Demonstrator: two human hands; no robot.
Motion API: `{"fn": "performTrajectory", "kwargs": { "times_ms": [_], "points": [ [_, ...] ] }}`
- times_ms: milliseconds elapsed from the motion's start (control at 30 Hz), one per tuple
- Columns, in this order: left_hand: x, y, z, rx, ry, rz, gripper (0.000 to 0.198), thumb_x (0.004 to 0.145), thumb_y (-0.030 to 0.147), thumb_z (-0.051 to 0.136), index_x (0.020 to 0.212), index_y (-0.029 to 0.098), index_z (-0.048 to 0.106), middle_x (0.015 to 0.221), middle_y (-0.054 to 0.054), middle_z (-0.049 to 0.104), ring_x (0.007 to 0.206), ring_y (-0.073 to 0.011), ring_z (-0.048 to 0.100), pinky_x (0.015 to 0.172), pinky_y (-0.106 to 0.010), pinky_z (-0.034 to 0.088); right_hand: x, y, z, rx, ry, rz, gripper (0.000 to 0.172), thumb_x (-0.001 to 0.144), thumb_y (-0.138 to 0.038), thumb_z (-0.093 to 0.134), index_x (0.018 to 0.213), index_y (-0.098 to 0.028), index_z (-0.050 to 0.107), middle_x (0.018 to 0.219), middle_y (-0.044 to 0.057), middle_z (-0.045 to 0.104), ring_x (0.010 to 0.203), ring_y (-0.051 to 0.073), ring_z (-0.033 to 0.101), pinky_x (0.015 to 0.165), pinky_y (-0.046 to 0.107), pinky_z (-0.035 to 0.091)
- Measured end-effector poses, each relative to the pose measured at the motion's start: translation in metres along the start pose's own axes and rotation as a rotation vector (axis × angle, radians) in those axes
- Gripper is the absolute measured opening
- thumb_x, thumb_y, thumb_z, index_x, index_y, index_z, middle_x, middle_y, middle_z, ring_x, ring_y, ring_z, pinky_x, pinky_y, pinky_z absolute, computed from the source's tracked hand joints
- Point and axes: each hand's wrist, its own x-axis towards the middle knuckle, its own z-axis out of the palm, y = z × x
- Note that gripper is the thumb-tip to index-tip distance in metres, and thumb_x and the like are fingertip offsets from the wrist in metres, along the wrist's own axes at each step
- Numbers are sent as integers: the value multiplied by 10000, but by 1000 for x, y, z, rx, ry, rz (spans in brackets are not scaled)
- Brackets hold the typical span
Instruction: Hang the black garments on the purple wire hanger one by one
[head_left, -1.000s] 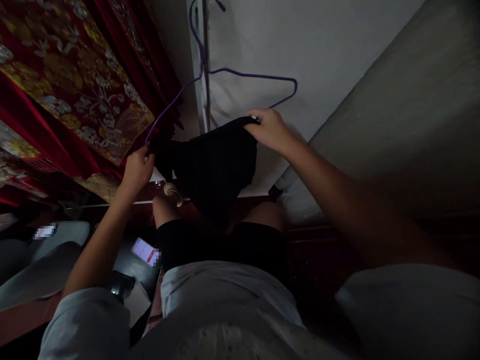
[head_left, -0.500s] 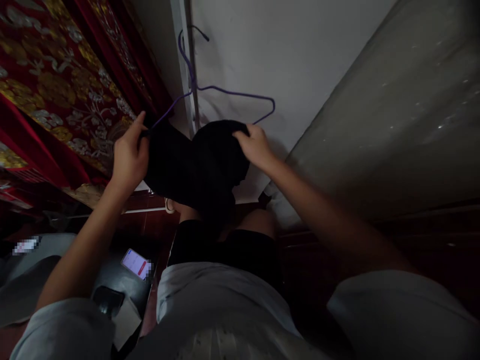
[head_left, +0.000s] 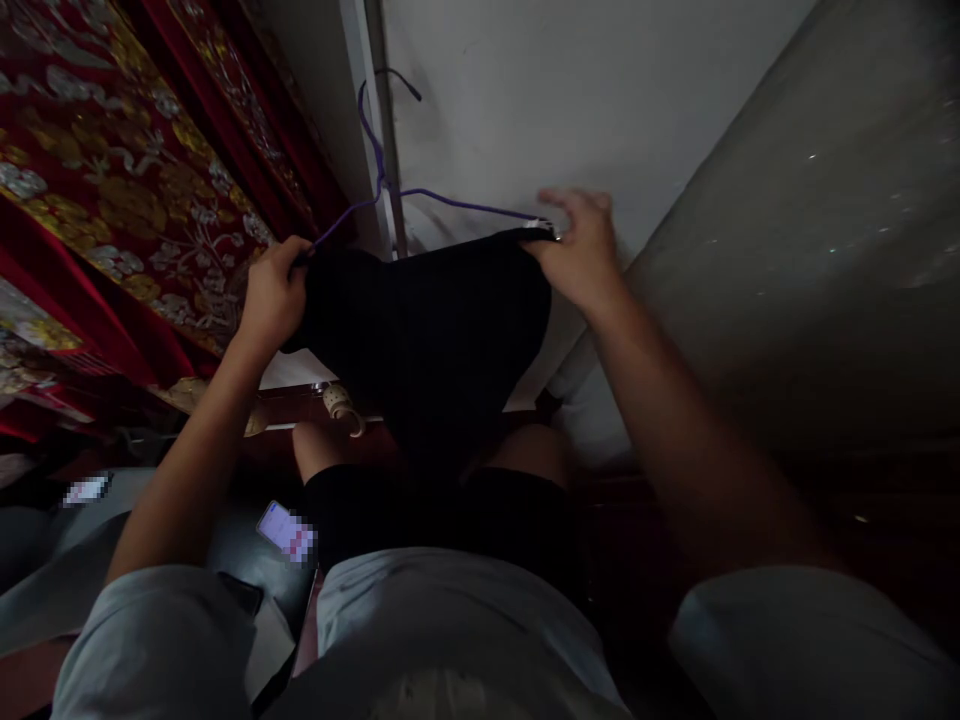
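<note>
A black garment [head_left: 427, 330] hangs spread between my hands, below a thin purple clothes hanger [head_left: 457, 204]. My left hand [head_left: 276, 296] is closed on the garment's left upper edge, where the hanger's left arm meets it. On the other side, my right hand [head_left: 583, 252] pinches the upper right edge with the thumb low; its other fingers reach up past the hanger's right end. A small pale patch shows at that corner, too blurred to name. The garment's lower part merges with my dark shorts [head_left: 442, 510].
Red curtains [head_left: 150, 170] with gold and silver flowers hang at left, beside a pale wall [head_left: 585, 90]. Grey plastic-like sheeting [head_left: 810, 250] slopes at right. A lit phone [head_left: 277, 525] lies on a dark surface at lower left. A beige clog [head_left: 341, 405] is on the floor.
My right hand has moved right and slightly up, drawing the garment's edge out to the hanger's right end. The cloth is now stretched wider. My left hand keeps its grip.
</note>
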Motion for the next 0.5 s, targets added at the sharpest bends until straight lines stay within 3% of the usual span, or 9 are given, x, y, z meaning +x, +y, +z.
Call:
{"fn": "performTrajectory", "kwargs": {
  "times_ms": [67,133,233,300,400,500],
  "points": [
    [2,-2,-8,47,29,20,278,903,110,498,1066,196,706,1088,-85,734,1105,-277,684,1066,-434,517,6,-3,6,3,-61,82,190,785,-93,684,962,-149,727,982,98,700,1102,283,650,999,443,506],
    [2,-4,-15,58,76,7,262,928,129,505,1073,215,706,1111,-89,727,1128,-276,679,1074,-426,510,4,-8,7,122,-205,176,114,757,-148,728,868,-165,741,835,34,703,896,230,684,905,408,539],
    [3,-11,-22,26,172,-35,200,978,187,525,1103,228,675,1122,-91,719,1145,-269,674,1086,-422,494,-7,-16,-10,384,-449,311,203,651,-194,818,845,-178,760,848,45,749,833,210,682,837,367,539],
    [6,-16,-23,-9,211,-75,162,987,222,554,1118,218,649,1108,-94,717,1129,-268,681,1075,-422,493,-13,-21,-27,494,-591,396,176,645,-193,815,808,-161,758,827,90,755,817,219,690,809,372,523],
    [14,-23,-15,-47,174,-129,84,984,257,591,1030,214,647,1038,-92,731,1101,-265,694,1043,-389,501,-14,-33,-43,503,-571,483,139,743,-277,766,718,-153,710,700,100,699,733,220,679,753,403,487],
    [21,-22,0,-54,149,-136,82,973,262,608,926,210,652,973,-93,743,1096,-272,695,1032,-374,504,-12,-51,-34,510,-398,467,385,848,-511,655,638,-192,609,643,79,636,685,217,640,731,411,485]
  ]
}}
